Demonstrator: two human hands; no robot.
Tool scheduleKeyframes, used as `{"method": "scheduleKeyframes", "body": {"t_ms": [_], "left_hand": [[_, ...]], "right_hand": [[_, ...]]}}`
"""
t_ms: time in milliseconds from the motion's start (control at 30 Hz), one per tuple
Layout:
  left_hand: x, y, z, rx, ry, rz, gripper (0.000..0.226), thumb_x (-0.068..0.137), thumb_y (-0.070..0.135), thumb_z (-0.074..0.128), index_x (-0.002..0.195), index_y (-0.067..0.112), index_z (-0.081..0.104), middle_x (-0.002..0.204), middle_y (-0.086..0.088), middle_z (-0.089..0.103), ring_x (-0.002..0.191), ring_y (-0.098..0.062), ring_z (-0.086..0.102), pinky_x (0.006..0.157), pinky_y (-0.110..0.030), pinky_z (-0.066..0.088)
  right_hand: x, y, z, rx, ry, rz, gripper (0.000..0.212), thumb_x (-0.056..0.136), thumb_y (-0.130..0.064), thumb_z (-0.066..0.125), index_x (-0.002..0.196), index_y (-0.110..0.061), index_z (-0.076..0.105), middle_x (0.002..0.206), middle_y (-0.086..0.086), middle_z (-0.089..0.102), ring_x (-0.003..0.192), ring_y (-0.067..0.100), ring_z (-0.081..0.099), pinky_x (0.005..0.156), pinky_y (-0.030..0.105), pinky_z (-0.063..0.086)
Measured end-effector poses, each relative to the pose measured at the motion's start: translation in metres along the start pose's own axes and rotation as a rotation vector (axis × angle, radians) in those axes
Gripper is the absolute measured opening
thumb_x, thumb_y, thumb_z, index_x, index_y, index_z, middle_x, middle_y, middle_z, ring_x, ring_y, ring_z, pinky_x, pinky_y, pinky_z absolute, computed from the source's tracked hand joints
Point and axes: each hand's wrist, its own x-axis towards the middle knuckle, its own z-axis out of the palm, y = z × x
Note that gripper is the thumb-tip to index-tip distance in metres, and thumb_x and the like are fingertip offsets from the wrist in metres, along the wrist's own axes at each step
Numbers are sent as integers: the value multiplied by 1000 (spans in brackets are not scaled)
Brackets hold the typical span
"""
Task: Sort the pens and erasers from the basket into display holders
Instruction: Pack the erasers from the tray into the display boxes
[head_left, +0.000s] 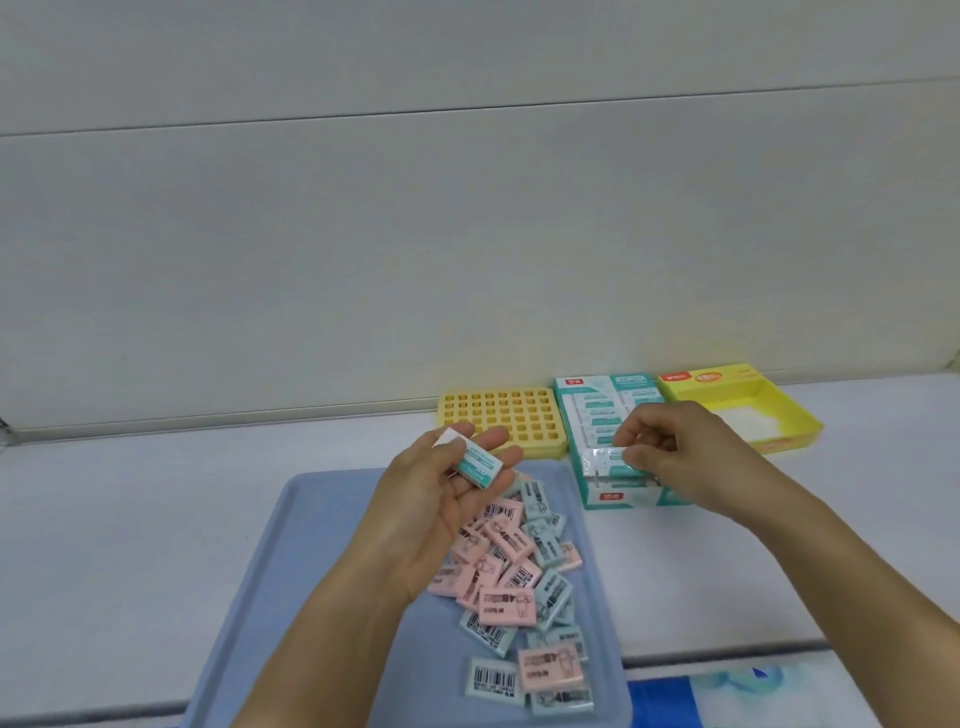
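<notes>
Your left hand (441, 499) is palm up over the tray, with a white eraser (475, 465) lying across its fingers; teal-printed wrapper, rectangular block, one bare white end showing. The thumb presses on its near edge, so the grip is a loose hold on that eraser.

Your right hand (670, 452) pinches a second eraser (605, 460) between thumb and forefinger. Its wrapper is glossy, clear film with glare. It sits at the front of the teal box (623, 499), touching the row already packed there.

The teal box is white-and-teal card, open on top, with rows of the same white erasers flat inside. Small red label on its front lip and another at the back corner; the print is too blurred to read.

Below the left hand, a pile of loose erasers (511, 571) lies in the tray (270, 571): flat pink and pale blue blocks, black barcodes and cartoon line figures on the wrappers, text unreadable. The tray is smooth blue-grey plastic, shallow, with rounded corners.

Behind it, the yellow grid holder (498, 421) is a plastic slab with rows of square holes. Right of the teal box stands a yellow box (800, 421), open card, white floor, red and orange print on the back flap, unreadable.

All rest on the pale bench (130, 493), against a plain grey wall (363, 208).
</notes>
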Motion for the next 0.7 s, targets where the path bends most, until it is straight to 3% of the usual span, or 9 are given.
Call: {"method": "scheduleKeyframes", "body": {"t_ms": [200, 267, 333, 467, 567, 633, 700], "left_hand": [[-2, -1, 4, -16, -14, 6, 25, 103, 7, 38, 126, 6, 48, 112, -18, 71, 104, -34, 69, 87, -43, 57], [-1, -3, 6, -34, -13, 3, 26, 103, 9, 38, 127, 5, 48, 112, -19, 70, 104, -35, 69, 85, -43, 58], [0, -4, 10, -80, -12, -23, 30, 104, 20, 40, 127, 4, 49, 113, -21, 70, 104, -35, 69, 84, -43, 59], [1, -7, 20, -155, -32, -83, 53, 100, 49, 38, 127, 5, 51, 117, -21, 68, 107, -34, 67, 84, -44, 57], [2, -10, 27, -188, -46, -93, 62, 97, 57, 37, 128, 5, 51, 118, -20, 68, 108, -34, 67, 85, -44, 57], [3, -13, 32, -187, -62, -92, 64, 96, 59, 37, 128, 5, 51, 118, -20, 68, 108, -32, 67, 88, -45, 55], [3, -17, 43, -176, -78, -97, 64, 96, 59, 38, 127, 5, 52, 116, -19, 69, 104, -30, 69, 83, -42, 57]], "right_hand": [[1, 4, -3, 23, -63, 47, 18, 85, -5, 67, 77, -21, 71, 81, -2, 69, 78, 12, 64, 64, 24, 46], [0, 3, 1, -23, -21, 10, 20, 83, -5, 70, 74, -23, 71, 86, -4, 66, 81, 9, 61, 62, 18, 43], [-1, 3, 5, -93, 23, -52, 19, 82, -7, 73, 74, -25, 71, 89, -4, 57, 84, 10, 57, 63, 17, 41], [-5, 3, 6, -250, 27, -89, 5, 86, -19, 72, 87, -24, 74, 97, -2, 51, 98, 15, 55, 72, 31, 52], [-11, 0, 9, -413, 95, -191, 13, 92, -30, 63, 98, -28, 74, 97, -7, 47, 101, 14, 53, 68, 27, 47], [-21, -13, 11, -204, 171, -303, 13, 92, -39, 60, 99, -37, 71, 94, -12, 50, 93, 8, 54, 71, 26, 46], [-30, -28, 12, 12, 132, -357, 15, 84, -54, 62, 95, -45, 66, 93, -19, 54, 88, 4, 54, 72, 23, 46]]}}
